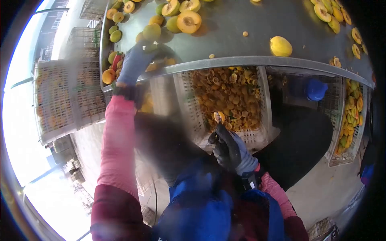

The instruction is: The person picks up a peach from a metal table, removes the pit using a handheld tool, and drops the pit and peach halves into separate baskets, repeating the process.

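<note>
My left hand [136, 63], in a grey-blue glove, reaches over the left part of the metal table [233, 40], beside whole and halved yellow-green fruits [151, 32]. Its fingers are blurred, so whether it grips a fruit cannot be made out. My right hand [229, 148], in a grey glove with dark fingers, is closed low in front of me around a small tool. The tool's tip, with a small orange fruit piece [219, 117] at it, lies over a white crate [264, 100] full of brownish-orange scraps.
A halved fruit [189, 21] and a yellow fruit [281, 46] lie on the table. Stacked crates [56, 96] stand at the left. Another crate [336, 157] with fruit pieces is at the right, near a blue object [316, 89]. The table's raised metal edge runs between my hands.
</note>
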Available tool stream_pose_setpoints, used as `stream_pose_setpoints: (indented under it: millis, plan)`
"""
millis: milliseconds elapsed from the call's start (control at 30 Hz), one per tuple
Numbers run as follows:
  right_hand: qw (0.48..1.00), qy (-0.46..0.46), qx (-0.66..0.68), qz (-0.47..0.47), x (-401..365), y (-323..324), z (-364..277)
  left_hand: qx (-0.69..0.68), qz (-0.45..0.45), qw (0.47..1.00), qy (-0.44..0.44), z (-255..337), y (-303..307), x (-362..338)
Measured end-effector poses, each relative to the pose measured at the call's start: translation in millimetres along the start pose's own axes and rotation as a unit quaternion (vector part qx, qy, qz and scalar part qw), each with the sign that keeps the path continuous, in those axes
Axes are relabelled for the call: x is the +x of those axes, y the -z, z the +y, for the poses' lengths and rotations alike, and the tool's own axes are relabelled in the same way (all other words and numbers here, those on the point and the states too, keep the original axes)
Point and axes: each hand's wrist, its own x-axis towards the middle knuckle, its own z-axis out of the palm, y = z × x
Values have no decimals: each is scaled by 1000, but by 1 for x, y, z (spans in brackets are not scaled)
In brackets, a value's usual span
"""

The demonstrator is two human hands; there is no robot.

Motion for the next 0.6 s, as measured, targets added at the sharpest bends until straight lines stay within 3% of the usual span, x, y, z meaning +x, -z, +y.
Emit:
stream_pose_setpoints:
  millis: [67,133,167,200,233,267,300,400,433,500,600]
  plan:
    - [999,21,10,-33,-3,0,-4,-232,16,972,41,49,12,-37]
    - [993,34,30,-110,-9,1,-5,-415,-17,909,19,76,15,-76]
    - [986,27,56,-154,-13,-1,-5,-377,-27,926,-12,76,0,-95]
    - [971,4,119,-208,-12,-10,-8,-419,-45,907,1,89,-7,-113]
    - [975,15,92,-203,-7,-9,-8,-458,-62,886,15,101,-15,-131]
    - [978,25,64,-199,-2,-8,-9,-571,-87,813,71,128,-15,-146]
    - [988,67,-55,-130,9,1,-6,-604,-63,787,114,143,-22,-158]
    - [972,148,-180,11,6,3,-14,-661,-74,736,121,135,-41,-176]
    - [981,124,-150,26,-2,-7,-19,-645,-57,749,144,132,-48,-184]
    - [978,133,-157,35,-9,-17,-18,-510,-45,856,69,127,-62,-198]
    - [933,254,-251,38,-10,-19,-8,-519,-29,852,62,137,-72,-204]
